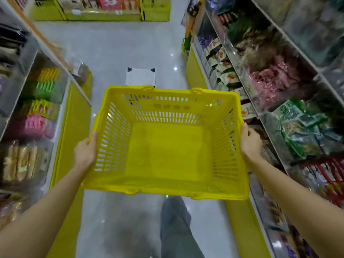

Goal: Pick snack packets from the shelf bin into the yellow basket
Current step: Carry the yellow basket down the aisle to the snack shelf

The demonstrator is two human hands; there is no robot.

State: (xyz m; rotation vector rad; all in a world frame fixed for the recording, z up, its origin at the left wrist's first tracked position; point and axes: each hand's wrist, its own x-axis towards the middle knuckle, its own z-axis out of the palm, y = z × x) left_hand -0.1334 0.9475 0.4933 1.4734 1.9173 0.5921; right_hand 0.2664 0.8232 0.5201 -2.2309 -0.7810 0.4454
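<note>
While both hands [84, 153] [250, 144] grip the yellow basket [167, 116], packet labels [290, 108] blur.

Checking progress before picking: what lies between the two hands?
Head view: only the yellow basket, its sides gripped by the left hand and right hand; no packets inside.

The left hand [84, 153] and the right hand [250, 144] are bare. Back from the fingers, past the wrists, the forearms [46, 207] are bare as well, right to the lower corners of the view. Further back from the fingers, between the two arms, one trouser leg [176, 226] shows: loose grey cloth with soft lengthwise creases, blurred toward its lower end.
</note>
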